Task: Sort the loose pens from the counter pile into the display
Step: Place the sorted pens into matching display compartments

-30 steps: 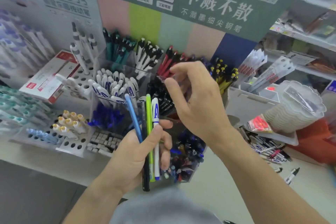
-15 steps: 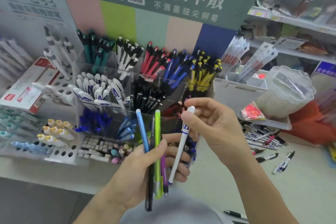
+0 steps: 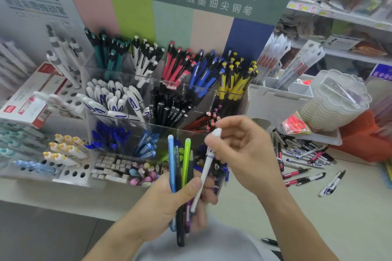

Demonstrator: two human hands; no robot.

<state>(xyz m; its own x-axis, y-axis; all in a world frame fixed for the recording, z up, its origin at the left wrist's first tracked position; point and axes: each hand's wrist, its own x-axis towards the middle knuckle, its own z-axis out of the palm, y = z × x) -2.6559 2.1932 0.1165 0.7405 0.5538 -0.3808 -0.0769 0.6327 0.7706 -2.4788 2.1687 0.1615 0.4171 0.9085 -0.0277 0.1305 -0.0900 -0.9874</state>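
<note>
My left hand (image 3: 169,201) grips a bundle of several pens (image 3: 180,176) upright: light blue, black, lime green, purple. My right hand (image 3: 244,152) pinches the cap end of a white pen with blue print (image 3: 204,170), which slants down toward the left hand's fingers. Both hands hover in front of the clear tiered display (image 3: 135,82), whose compartments hold teal, white, red, blue, yellow and black pens. A compartment of matching white pens (image 3: 110,99) sits at the middle left. The loose pile (image 3: 301,157) lies on the counter to the right.
A stack of clear plastic trays (image 3: 331,104) and an orange object (image 3: 360,140) stand right of the pile. A white holed rack (image 3: 67,167) with yellow-capped pens and a red-white box (image 3: 31,95) sit at the left. Stray pens (image 3: 333,182) lie on the counter (image 3: 318,218).
My right hand came back from the display's black-pen compartment and took the white pen out of the left hand's bundle. The view shifted so the pile shows at right.
</note>
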